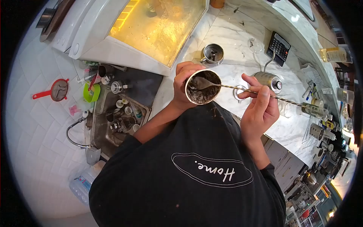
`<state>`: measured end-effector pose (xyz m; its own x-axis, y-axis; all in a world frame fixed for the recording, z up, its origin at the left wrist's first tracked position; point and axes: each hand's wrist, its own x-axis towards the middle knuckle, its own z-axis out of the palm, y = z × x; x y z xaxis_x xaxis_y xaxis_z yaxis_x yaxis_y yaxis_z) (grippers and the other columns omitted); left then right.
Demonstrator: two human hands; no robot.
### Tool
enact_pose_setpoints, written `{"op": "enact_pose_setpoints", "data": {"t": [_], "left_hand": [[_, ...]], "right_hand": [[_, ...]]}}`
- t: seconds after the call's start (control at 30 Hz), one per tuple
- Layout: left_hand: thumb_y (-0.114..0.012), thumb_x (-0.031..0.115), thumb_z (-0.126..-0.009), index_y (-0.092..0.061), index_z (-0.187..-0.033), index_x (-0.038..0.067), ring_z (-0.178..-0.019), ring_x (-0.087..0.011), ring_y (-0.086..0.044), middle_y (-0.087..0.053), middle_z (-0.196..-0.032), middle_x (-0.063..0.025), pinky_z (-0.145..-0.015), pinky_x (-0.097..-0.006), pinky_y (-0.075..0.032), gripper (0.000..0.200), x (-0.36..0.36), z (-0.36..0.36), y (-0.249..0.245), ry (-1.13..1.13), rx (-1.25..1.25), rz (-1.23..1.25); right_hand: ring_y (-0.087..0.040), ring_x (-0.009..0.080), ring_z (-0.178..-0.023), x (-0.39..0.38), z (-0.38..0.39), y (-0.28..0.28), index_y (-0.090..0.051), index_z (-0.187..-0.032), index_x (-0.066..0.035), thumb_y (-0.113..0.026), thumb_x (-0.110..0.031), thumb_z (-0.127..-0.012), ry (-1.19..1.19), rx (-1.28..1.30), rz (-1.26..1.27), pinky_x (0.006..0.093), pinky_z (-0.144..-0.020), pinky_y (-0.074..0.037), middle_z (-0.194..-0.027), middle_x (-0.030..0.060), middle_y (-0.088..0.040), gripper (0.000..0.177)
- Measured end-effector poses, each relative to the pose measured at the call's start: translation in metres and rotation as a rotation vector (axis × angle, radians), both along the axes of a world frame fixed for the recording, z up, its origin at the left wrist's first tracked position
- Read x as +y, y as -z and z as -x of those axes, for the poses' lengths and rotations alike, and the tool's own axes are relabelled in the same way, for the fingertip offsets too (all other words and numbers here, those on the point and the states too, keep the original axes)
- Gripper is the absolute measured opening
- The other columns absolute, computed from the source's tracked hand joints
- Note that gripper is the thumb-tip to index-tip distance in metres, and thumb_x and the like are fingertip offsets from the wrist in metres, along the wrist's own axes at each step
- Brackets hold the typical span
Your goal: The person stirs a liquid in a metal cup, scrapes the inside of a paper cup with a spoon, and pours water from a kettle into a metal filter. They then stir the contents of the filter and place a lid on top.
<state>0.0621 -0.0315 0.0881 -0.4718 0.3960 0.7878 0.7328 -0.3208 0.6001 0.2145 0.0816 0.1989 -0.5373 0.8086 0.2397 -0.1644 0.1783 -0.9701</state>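
Note:
My left hand (180, 85) is wrapped around a white-rimmed cup (188, 96), which tilts so its open mouth faces me. Dark brown, clumpy matter (198, 95) coats the inside of the cup. A long bar spoon (230, 87) with a twisted shaft reaches into it, its bowl resting against the contents. My right hand (261, 113) pinches the shaft of the spoon between thumb and fingers. Just beyond the cup, a metal mug (204, 59) with dark residue inside stands on the marble counter (234, 41).
A steel gooseneck kettle (267, 81) and a black calculator (279, 48) sit on the counter to the right. At left is a sink (99, 138) full of dishes, with a curved faucet (68, 132). A lit glass case (159, 30) stands ahead. Bottles and utensils line the right edge.

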Motion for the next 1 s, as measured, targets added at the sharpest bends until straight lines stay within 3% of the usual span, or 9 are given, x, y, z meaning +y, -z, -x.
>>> {"op": "enact_pose_setpoints", "data": {"t": [0.13,0.3,0.33,0.43,0.57,0.73,0.83,1.0], "left_hand": [[-0.096,0.024,-0.072,-0.031,-0.133,0.015,-0.11,-0.0319,-0.057,-0.058,-0.123,-0.0197,-0.094,-0.0451,-0.047,0.089,-0.004,0.003,0.001,-0.029,0.079,0.055],[-0.094,0.025,-0.074,-0.028,-0.136,0.019,-0.114,-0.0315,-0.055,-0.05,-0.133,-0.0219,-0.094,-0.044,-0.046,0.091,0.004,0.002,0.004,-0.06,0.113,0.008],[-0.094,0.026,-0.075,-0.027,-0.137,0.02,-0.115,-0.0314,-0.054,-0.049,-0.135,-0.0223,-0.094,-0.0439,-0.046,0.091,0.005,0.002,0.006,-0.058,0.103,0.0],[-0.094,0.029,-0.074,-0.026,-0.139,0.021,-0.116,-0.0314,-0.053,-0.047,-0.137,-0.0225,-0.094,-0.0429,-0.046,0.095,0.007,0.002,0.008,-0.052,0.102,0.004],[-0.095,0.031,-0.073,-0.026,-0.14,0.022,-0.116,-0.0316,-0.053,-0.047,-0.137,-0.0227,-0.093,-0.0423,-0.047,0.096,0.005,0.004,0.01,-0.073,0.111,0.016],[-0.095,0.029,-0.073,-0.027,-0.139,0.025,-0.118,-0.0319,-0.053,-0.044,-0.138,-0.0227,-0.094,-0.0419,-0.05,0.095,0.007,-0.002,0.012,-0.092,0.028,-0.022],[-0.099,0.019,-0.064,-0.035,-0.135,0.024,-0.119,-0.0323,-0.054,-0.039,-0.139,-0.0209,-0.084,-0.0368,-0.056,0.096,0.015,0.005,0.008,-0.105,0.071,-0.122],[-0.099,0.021,-0.065,-0.035,-0.134,0.025,-0.12,-0.0331,-0.053,-0.038,-0.139,-0.0209,-0.084,-0.0372,-0.056,0.095,0.016,0.006,0.012,-0.109,0.074,-0.096]], "right_hand": [[-0.074,0.0172,-0.081,-0.002,0.001,0.005,-0.064,-0.099,0.002,-0.046,-0.017,-0.11,-0.017,-0.042,-0.095,0.0516,-0.114,-0.039,-0.099,0.0183,-0.077,0.028],[-0.074,0.0237,-0.101,-0.002,0.002,-0.001,-0.063,-0.097,0.002,-0.039,-0.02,-0.112,-0.137,-0.125,-0.425,0.0533,-0.112,-0.043,-0.093,0.0174,-0.077,0.036],[-0.071,0.0277,-0.112,-0.002,0.001,-0.005,-0.063,-0.097,0.002,-0.037,-0.018,-0.112,-0.175,-0.13,-0.414,0.0551,-0.113,-0.041,-0.084,0.0164,-0.076,0.036],[-0.075,0.0246,-0.096,0.001,0.0,-0.003,-0.066,-0.098,0.0,-0.045,-0.013,-0.108,-0.143,-0.016,-0.351,0.0555,-0.109,-0.042,-0.082,0.0129,-0.077,0.027],[-0.076,0.0235,-0.086,0.002,-0.008,-0.003,-0.063,-0.098,0.0,-0.043,-0.015,-0.11,-0.14,0.036,-0.221,0.0559,-0.11,-0.041,-0.095,0.0179,-0.077,0.028],[-0.074,0.0256,-0.101,0.01,0.002,-0.002,-0.064,-0.099,-0.001,-0.043,-0.014,-0.109,-0.097,0.01,-0.307,0.0559,-0.109,-0.042,-0.08,0.0123,-0.077,0.027],[-0.074,0.03,-0.104,0.008,0.008,-0.001,-0.063,-0.099,0.001,-0.038,-0.02,-0.112,-0.162,-0.054,-0.403,0.0574,-0.112,-0.04,-0.078,0.0151,-0.075,0.036],[-0.075,0.026,-0.096,0.008,0.007,-0.003,-0.065,-0.098,0.0,-0.04,-0.017,-0.111,-0.192,-0.058,-0.394,0.0557,-0.11,-0.042,-0.081,0.0135,-0.076,0.033]]}}
